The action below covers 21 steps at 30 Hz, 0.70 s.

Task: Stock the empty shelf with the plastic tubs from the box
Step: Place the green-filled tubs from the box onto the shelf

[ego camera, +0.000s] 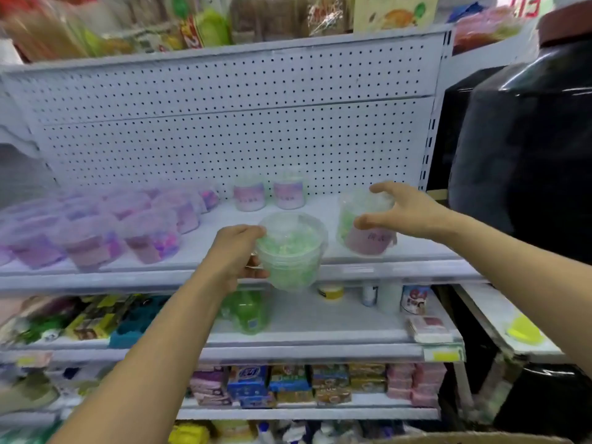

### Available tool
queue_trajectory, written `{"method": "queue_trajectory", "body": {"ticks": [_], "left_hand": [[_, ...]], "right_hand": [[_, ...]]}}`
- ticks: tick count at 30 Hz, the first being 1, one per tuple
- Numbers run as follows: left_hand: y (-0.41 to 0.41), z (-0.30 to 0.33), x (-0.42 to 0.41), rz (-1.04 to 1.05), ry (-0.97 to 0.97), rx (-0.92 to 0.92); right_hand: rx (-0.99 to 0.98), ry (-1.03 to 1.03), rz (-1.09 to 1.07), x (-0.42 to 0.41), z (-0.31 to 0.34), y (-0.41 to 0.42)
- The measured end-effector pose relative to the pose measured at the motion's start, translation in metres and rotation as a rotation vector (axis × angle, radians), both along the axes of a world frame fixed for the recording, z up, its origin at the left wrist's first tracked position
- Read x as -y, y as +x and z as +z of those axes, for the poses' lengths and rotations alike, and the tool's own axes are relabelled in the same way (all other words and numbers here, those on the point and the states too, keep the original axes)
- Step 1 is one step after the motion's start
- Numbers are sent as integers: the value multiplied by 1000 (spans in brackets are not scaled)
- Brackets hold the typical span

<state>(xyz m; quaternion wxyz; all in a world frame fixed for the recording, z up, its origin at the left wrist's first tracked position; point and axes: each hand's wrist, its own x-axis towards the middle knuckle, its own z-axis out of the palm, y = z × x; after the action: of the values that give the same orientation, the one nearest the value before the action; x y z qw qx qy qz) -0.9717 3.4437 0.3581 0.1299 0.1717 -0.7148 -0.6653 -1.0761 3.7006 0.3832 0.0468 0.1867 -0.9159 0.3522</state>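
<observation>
Green bottle (248, 310), yellow-lidded jar (331, 292) and white canister (414, 299) on the lower shelf (320, 331); black drum (525, 155) alongside.

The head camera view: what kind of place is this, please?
Probably a small retail shop: white metal pegboard shelving, rows of clear purple-filled plastic tubs, and packaged soap bars in stacks on a lower shelf.

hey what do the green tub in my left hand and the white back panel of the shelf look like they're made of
Green tub: most likely clear, glossy plastic, since the green contents show through its wall and lid, and the left hand grips it by the side.

Back panel: probably painted sheet metal, matte white, with a regular grid of punched holes. The blur leaves that open.
</observation>
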Motion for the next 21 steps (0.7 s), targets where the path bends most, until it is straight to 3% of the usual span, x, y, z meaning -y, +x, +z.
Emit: {"method": "queue_trajectory", "body": {"ticks": [7, 14, 21], "left_hand": [[-68, 1, 38, 4, 17, 40], [-127, -15, 65, -12, 57, 80], [-184, -15, 77, -50, 101, 80]], "right_hand": [[-12, 310, -45, 41, -20, -83], [-59, 178, -103, 68, -37, -155], [-72, 406, -130, 98, -36, -220]]}}
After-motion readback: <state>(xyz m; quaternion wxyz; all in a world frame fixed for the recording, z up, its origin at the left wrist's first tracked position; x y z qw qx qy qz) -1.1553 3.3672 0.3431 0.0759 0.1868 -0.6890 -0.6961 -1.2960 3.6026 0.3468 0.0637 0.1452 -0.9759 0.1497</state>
